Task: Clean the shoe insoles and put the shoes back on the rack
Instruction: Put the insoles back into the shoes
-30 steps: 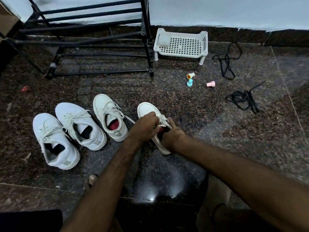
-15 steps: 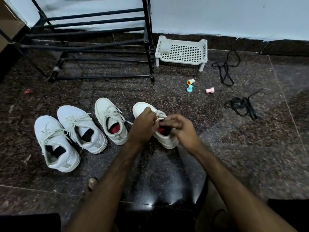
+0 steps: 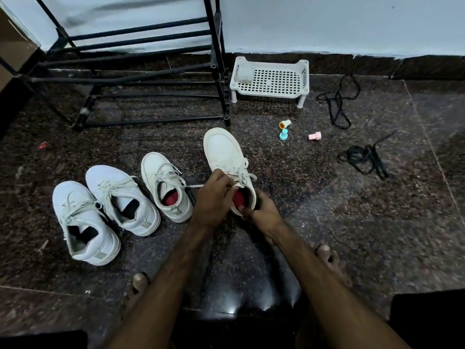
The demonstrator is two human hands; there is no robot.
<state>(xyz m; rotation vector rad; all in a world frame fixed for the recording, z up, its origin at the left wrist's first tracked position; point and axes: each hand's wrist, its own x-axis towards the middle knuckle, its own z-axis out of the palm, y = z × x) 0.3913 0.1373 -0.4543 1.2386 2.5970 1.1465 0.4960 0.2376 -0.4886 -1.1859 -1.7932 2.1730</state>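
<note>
White lace-up sneaker (image 3: 224,152) out in front, toe aimed away toward the wall, heel nearest, long axis running near-to-far with a slight lean left. Resting on or just off the floor, hard to tell which. Gripped at the collar by the left hand (image 3: 214,197), fingers curled over the tongue edge. Cupped round the heel by the right hand (image 3: 263,214), thumb hooked on the rim. Red insole (image 3: 238,197) inside, showing between the hands. Just left, three more white sneakers (image 3: 120,197) in a row. Underneath, dark speckled granite floor (image 3: 327,222). Beyond, black metal shoe rack (image 3: 217,59), white perforated plastic basket (image 3: 270,80) beside it, pale wall (image 3: 327,21) behind. Black laces (image 3: 364,159) loose at right.
</note>
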